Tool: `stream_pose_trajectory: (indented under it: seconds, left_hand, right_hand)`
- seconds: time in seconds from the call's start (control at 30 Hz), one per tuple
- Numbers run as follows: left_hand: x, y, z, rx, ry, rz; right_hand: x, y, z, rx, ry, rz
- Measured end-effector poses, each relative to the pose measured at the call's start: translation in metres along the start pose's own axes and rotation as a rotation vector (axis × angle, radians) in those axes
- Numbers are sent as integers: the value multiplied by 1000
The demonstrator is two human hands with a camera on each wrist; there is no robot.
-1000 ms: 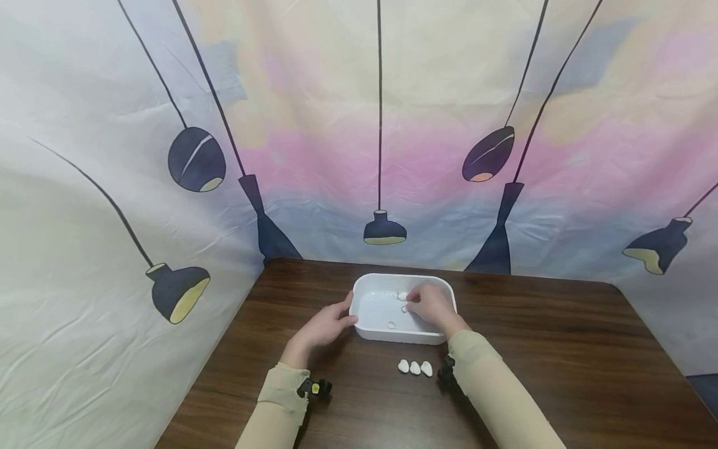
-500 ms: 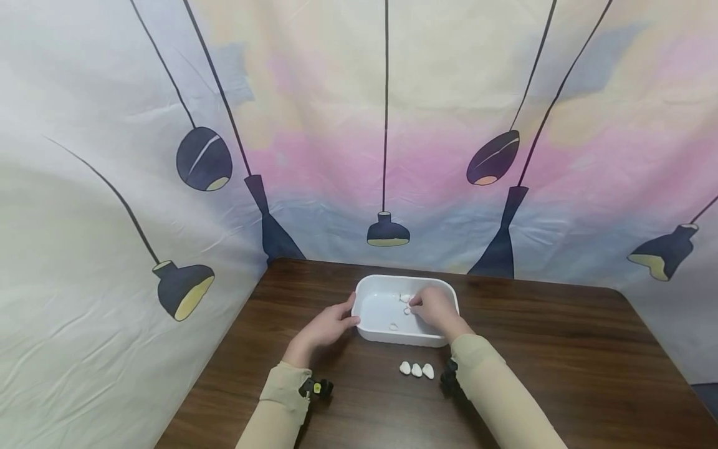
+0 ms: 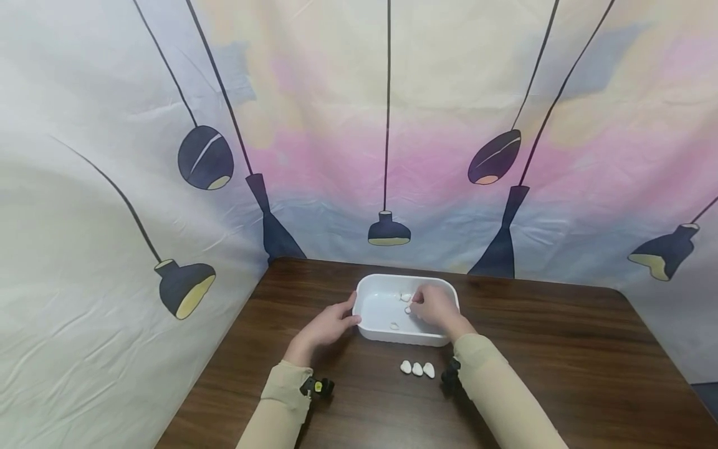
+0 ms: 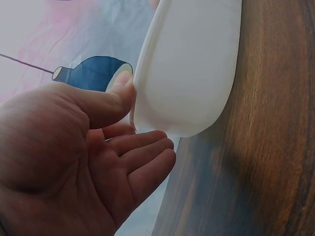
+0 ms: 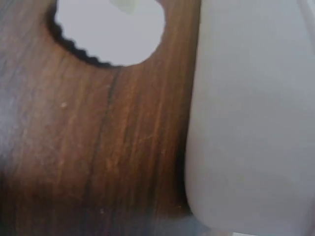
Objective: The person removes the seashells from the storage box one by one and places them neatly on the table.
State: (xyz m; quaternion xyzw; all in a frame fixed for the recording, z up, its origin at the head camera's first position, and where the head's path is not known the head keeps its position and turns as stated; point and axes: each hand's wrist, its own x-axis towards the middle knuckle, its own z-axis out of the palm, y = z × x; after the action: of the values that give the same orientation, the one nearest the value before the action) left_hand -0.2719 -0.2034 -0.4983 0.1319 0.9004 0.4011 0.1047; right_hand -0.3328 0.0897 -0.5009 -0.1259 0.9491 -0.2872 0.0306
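A white rectangular tray [image 3: 401, 338] stands on the table with several small pale seashells inside. My left hand [image 3: 325, 324] holds its left end; in the left wrist view the thumb [image 4: 120, 88] presses the rim and the fingers bend along the end wall. Inside the tray, my right hand [image 3: 434, 305] reaches over the right side, thumb and index finger pinching at a small seashell [image 3: 407, 310]. Just beyond the fingertips lies another shell [image 3: 405, 297]; one more shell [image 3: 394, 326] is near the front wall. The right wrist view misses the right hand.
In front of the tray, three white seashells [image 3: 417, 369] lie in a row on the dark wooden table [image 3: 561, 349]. One scalloped shell [image 4: 157, 2] is not distinct there, but a ridged shell [image 5: 110, 32] fills the right wrist view's top. A lamp-printed cloth [image 3: 336, 125] hangs behind.
The head view has shifted slightly. The left hand stays on the tray's end, and the right fingertips stay at the same shell, closing in a little over it.
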Motion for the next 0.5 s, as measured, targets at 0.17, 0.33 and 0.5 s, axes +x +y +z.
stream_pose_trajectory:
  seconds: [0.17,0.33,0.5]
  left_hand:
    - [1,3,-1,2,-2,8]
    - [1,4,-2,13,-3,5]
    - [0,2,-1,12,-10,10]
  right_hand:
    - [-4,2,-13,63,44,-32]
    - [-15,8,-23,128,97,-93]
    - [-28,14,-30,160,140,-127]
